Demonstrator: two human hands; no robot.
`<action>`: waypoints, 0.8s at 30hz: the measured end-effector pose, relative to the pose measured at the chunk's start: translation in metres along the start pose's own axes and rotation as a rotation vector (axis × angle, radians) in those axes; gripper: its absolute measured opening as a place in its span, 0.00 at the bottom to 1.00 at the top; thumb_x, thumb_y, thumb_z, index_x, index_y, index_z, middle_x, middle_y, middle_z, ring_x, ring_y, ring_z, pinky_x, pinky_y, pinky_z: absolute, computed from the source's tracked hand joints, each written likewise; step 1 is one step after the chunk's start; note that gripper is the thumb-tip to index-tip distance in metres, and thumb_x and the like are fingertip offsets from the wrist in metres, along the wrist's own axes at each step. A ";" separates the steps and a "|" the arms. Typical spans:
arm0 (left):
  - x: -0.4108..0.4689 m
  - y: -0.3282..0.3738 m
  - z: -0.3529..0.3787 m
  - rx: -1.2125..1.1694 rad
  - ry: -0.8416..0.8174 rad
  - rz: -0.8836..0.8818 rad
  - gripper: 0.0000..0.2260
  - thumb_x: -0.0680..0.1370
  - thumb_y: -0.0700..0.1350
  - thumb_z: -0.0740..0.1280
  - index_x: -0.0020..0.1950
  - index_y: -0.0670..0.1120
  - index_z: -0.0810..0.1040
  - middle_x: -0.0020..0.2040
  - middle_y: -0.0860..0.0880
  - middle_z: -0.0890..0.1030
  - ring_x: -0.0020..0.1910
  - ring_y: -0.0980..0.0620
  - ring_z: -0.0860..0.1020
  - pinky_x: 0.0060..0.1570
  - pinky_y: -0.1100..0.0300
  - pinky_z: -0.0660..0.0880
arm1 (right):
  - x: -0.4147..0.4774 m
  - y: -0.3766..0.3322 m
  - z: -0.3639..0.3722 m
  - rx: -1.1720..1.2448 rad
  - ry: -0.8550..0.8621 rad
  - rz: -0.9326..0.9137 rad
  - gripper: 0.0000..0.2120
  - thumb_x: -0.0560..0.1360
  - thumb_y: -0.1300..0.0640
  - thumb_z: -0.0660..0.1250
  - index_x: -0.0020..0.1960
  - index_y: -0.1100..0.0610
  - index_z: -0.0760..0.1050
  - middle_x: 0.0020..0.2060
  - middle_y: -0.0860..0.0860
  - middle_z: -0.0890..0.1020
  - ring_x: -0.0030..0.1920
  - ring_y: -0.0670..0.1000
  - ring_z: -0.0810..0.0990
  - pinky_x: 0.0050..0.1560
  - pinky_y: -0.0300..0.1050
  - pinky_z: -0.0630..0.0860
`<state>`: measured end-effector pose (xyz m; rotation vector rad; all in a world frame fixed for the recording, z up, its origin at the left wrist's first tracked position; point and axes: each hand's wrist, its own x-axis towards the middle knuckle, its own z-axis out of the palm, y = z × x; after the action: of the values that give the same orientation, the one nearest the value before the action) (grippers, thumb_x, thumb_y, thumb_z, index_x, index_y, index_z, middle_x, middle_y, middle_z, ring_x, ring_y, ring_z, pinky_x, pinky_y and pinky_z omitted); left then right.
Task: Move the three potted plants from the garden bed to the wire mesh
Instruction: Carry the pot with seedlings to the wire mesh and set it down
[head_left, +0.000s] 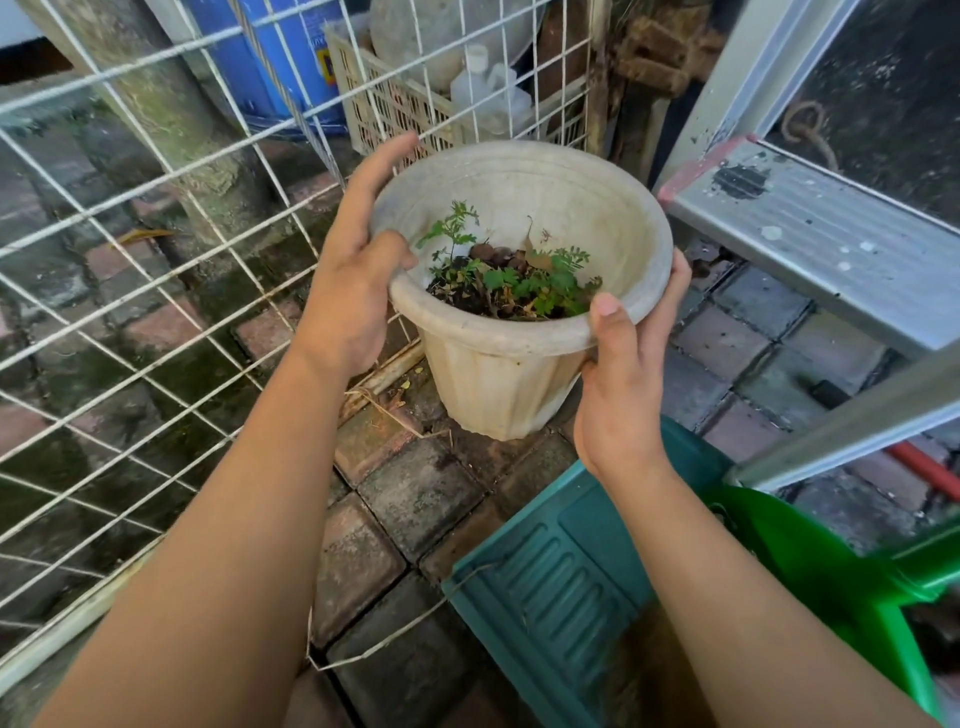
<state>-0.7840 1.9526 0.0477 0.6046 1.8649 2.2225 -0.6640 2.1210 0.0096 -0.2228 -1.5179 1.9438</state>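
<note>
A white pot with a small green plant sits between the two hands, held up in the air over the brick floor. The wire mesh is to the left, just beside the pot. The fingers of the right hand are hidden behind the pot. The left hand is spread wide on the pot's left rim, thumb over the edge and fingers on the outside. The right hand grips the right rim, thumb on top. A green bin is low on the right.
</note>
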 end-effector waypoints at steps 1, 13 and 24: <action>0.002 0.000 -0.002 -0.007 -0.005 0.001 0.36 0.70 0.29 0.58 0.75 0.54 0.73 0.85 0.39 0.61 0.83 0.33 0.65 0.79 0.33 0.68 | 0.001 0.001 0.001 -0.003 0.000 0.001 0.37 0.78 0.50 0.68 0.81 0.53 0.54 0.73 0.56 0.71 0.74 0.56 0.72 0.76 0.57 0.70; -0.016 -0.012 0.008 0.030 0.171 0.001 0.20 0.76 0.37 0.60 0.62 0.56 0.78 0.69 0.49 0.77 0.74 0.35 0.74 0.75 0.31 0.71 | 0.018 -0.003 -0.017 -0.069 -0.142 -0.051 0.35 0.76 0.57 0.65 0.80 0.57 0.56 0.70 0.57 0.72 0.69 0.52 0.75 0.70 0.59 0.76; -0.031 -0.013 0.015 0.061 0.188 0.065 0.14 0.77 0.50 0.63 0.61 0.62 0.76 0.73 0.43 0.73 0.78 0.35 0.70 0.78 0.28 0.66 | 0.018 -0.001 -0.015 -0.118 -0.029 -0.076 0.34 0.73 0.53 0.64 0.78 0.55 0.62 0.67 0.45 0.71 0.64 0.39 0.75 0.63 0.40 0.76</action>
<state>-0.7512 1.9561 0.0313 0.4876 2.0367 2.3444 -0.6700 2.1442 0.0105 -0.1862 -1.6377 1.8083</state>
